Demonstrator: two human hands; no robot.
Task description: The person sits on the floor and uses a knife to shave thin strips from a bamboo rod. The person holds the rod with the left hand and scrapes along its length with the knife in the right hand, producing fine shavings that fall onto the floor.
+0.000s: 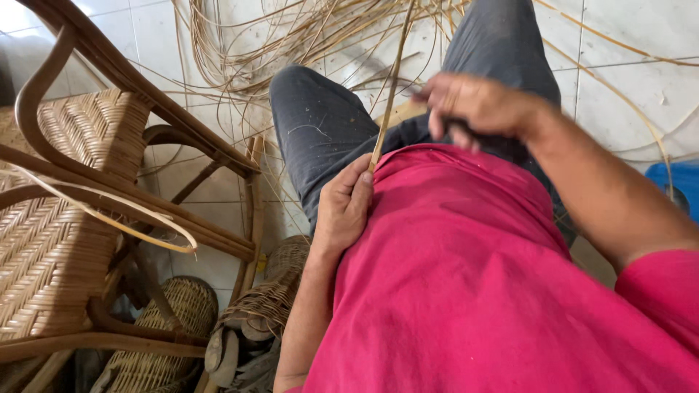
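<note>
My left hand [344,207] is shut on the lower end of a long thin rattan strip [391,91], pressed against my red shirt. The strip runs up and away over my dark grey trousers [320,124]. Further up, over my lap, my right hand [477,105] is closed around a dark object, blurred; whether it touches the strip I cannot tell. Loose rattan strands [291,36] lie tangled on the white tiled floor beyond my knees.
A woven rattan chair [69,218] with a bent wooden frame stands at the left, a loose strip curling off it. Small woven baskets [171,320] sit on the floor below it. A blue container [673,182] is at the right edge.
</note>
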